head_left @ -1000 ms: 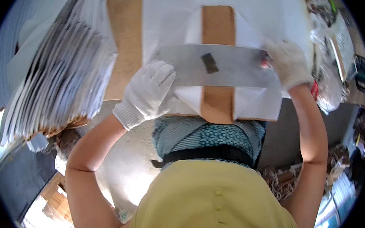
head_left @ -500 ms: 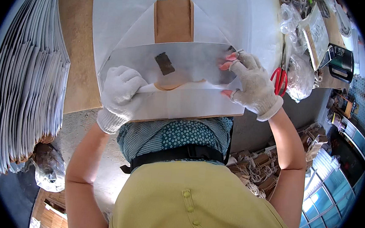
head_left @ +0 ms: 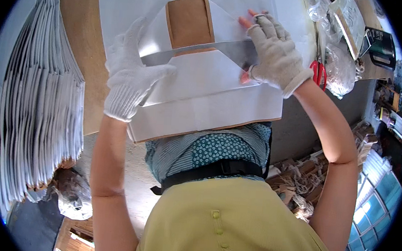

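Head view: the white paper flap had folded up over the metal plate on the counter — so the fold seemed nearly made — with my left hand and right hand at either side, fingers spread wide.

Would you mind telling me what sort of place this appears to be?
Probably a small workshop for paper goods, judging by the thick stack of folded white paper on the left, and the red-handled scissors and heap of brown scraps on the right.
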Motion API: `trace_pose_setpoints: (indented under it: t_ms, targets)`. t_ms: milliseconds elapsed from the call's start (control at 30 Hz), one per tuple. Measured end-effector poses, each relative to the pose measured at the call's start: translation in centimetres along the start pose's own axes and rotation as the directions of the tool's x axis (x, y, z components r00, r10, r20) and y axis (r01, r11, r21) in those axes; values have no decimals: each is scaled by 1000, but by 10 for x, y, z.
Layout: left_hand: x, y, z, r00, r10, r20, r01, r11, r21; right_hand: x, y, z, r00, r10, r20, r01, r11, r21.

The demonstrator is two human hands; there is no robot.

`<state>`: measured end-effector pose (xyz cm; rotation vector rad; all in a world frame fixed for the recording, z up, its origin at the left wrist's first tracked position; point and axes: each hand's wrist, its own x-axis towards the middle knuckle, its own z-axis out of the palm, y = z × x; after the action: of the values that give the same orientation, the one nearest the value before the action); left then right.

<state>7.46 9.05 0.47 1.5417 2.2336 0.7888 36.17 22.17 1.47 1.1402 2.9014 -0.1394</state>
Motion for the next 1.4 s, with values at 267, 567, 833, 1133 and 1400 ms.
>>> trace_pose_setpoints:
  t_ms: [267,567,833,1133,1400]
  targets:
    - [4,10,1,980,25,198,-6,995,-97,-12,-2,-2,989,113,99,-129,977,167]
    - [-27,27,-2,960,169,221,-127,973,-192,-42,-6,18,992,-51,-115,63,992,106]
    - [-31,15,2,945,294,143,-298,955,8,9,-63,21,954,-195,-228,264,904,335]
    - [-30,35,37,929,356,-97,-309,894,326,27,-100,32,924,94,-370,48,933,357]
    - [-48,-38,-4,960,268,-85,-267,963,26,-12,0,40,876,-141,-462,280,927,248]
